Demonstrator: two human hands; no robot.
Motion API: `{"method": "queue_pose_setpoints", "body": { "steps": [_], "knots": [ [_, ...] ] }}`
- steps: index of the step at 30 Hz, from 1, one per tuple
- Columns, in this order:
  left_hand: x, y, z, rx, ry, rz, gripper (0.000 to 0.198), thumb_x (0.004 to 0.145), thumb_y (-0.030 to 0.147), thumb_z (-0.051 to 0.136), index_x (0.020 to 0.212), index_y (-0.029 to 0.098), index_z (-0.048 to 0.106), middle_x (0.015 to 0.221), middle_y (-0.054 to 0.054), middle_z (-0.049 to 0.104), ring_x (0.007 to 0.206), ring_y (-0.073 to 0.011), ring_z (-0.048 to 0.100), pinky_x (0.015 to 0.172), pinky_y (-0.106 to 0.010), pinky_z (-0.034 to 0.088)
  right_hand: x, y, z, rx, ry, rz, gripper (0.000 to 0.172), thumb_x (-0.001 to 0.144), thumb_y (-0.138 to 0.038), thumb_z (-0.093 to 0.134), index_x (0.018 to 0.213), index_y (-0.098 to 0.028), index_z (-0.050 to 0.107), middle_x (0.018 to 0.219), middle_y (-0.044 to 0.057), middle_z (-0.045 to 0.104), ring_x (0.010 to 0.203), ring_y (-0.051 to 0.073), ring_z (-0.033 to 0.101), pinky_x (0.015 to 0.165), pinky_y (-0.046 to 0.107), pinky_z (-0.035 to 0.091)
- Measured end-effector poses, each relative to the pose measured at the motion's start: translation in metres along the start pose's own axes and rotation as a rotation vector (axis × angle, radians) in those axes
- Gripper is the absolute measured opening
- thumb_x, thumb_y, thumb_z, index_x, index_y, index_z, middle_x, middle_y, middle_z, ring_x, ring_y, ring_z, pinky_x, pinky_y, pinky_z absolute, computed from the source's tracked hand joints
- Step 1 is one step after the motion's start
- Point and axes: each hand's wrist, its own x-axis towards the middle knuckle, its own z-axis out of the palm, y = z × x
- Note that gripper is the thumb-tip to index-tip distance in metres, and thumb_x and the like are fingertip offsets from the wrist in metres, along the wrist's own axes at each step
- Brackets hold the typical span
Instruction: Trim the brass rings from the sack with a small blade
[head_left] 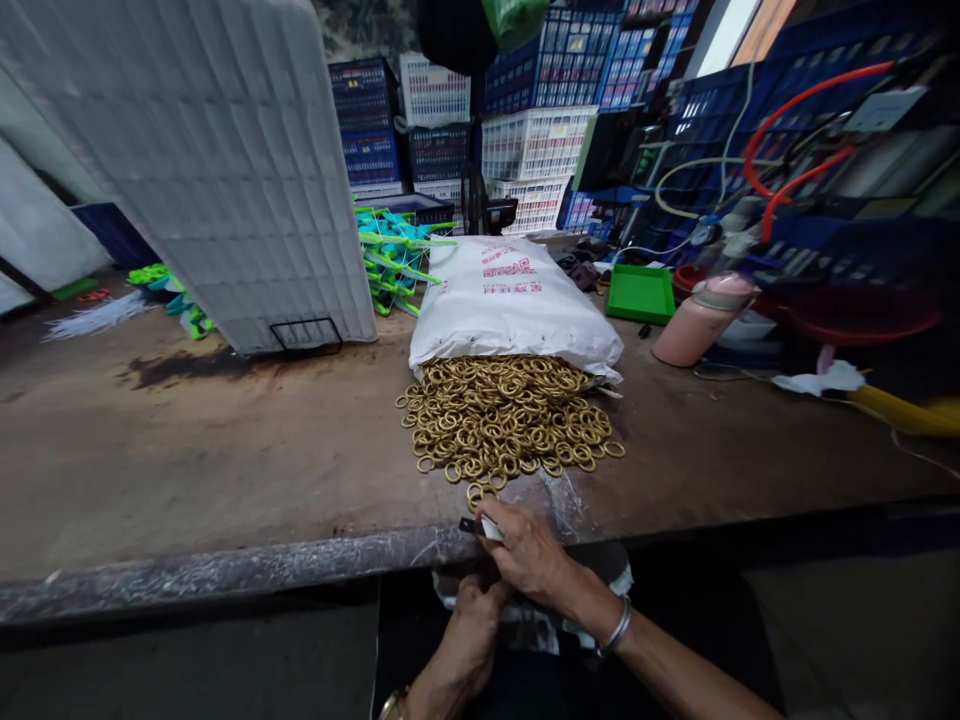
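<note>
At the table's front edge my right hand (529, 550) is closed around a small white tool with a dark flat end (471, 525), its kind unclear. Two loose brass-coloured rings (475, 490) lie by its fingertips. Lower and to the left, my left hand (474, 620) is closed close under the right one, over my lap; whatever its fingers hold is hidden. Just beyond the hands, a heap of brass-coloured rings (510, 420) spills out of a white sack (502, 300) with red print, which lies on its side.
A tall whitish ribbed panel (225, 180) stands on the table (225, 470) at left, with green and blue plastic pieces (397, 260) behind it. At right are a green tray (640, 294), a pink bottle (701, 318) and red hoses (780, 120). Stacked crates (536, 145) fill the back.
</note>
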Motion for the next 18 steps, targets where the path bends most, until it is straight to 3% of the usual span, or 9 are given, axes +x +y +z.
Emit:
{"method": "queue_pose_setpoints", "body": {
  "steps": [4, 10, 14, 18],
  "knots": [
    [-0.001, 0.0, -0.003, -0.005, 0.053, 0.015, 0.033, 0.06, 0.037, 0.069, 0.077, 0.009, 0.067, 0.069, -0.009, 0.067, 0.067, -0.0218, 0.059, 0.061, -0.031, 0.043, 0.003, -0.008, 0.001, -0.054, -0.041, -0.031, 0.021, 0.068, -0.009, 0.043, 0.086, -0.019, 0.05, 0.08, 0.002, 0.058, 0.072, 0.015, 0.053, 0.064, 0.024, 0.033],
    [-0.007, 0.004, -0.005, 0.035, -0.086, -0.039, 0.026, 0.067, 0.035, 0.063, 0.076, 0.011, 0.067, 0.065, -0.005, 0.063, 0.06, -0.0168, 0.055, 0.056, -0.026, 0.04, 0.0, 0.0, -0.005, -0.089, -0.011, 0.013, 0.02, 0.072, -0.013, 0.047, 0.091, -0.019, 0.049, 0.086, 0.003, 0.06, 0.079, 0.016, 0.054, 0.067, 0.024, 0.033],
    [-0.014, 0.003, -0.012, 0.072, -0.091, -0.071, 0.023, 0.066, 0.035, 0.065, 0.068, 0.012, 0.063, 0.058, 0.0, 0.053, 0.054, -0.0105, 0.049, 0.051, -0.021, 0.036, -0.006, 0.002, -0.004, -0.133, -0.013, 0.049, 0.017, 0.077, -0.022, 0.05, 0.094, -0.02, 0.049, 0.089, 0.003, 0.06, 0.08, 0.017, 0.055, 0.066, 0.025, 0.031],
    [-0.022, 0.013, -0.018, 0.108, -0.099, -0.034, 0.029, 0.065, 0.04, 0.066, 0.067, 0.012, 0.06, 0.062, -0.002, 0.054, 0.057, -0.0118, 0.051, 0.05, -0.021, 0.039, -0.004, -0.001, 0.0, -0.164, 0.009, 0.087, 0.014, 0.077, -0.02, 0.05, 0.091, -0.02, 0.049, 0.086, 0.003, 0.061, 0.077, 0.017, 0.055, 0.062, 0.025, 0.029]
  ]
}}
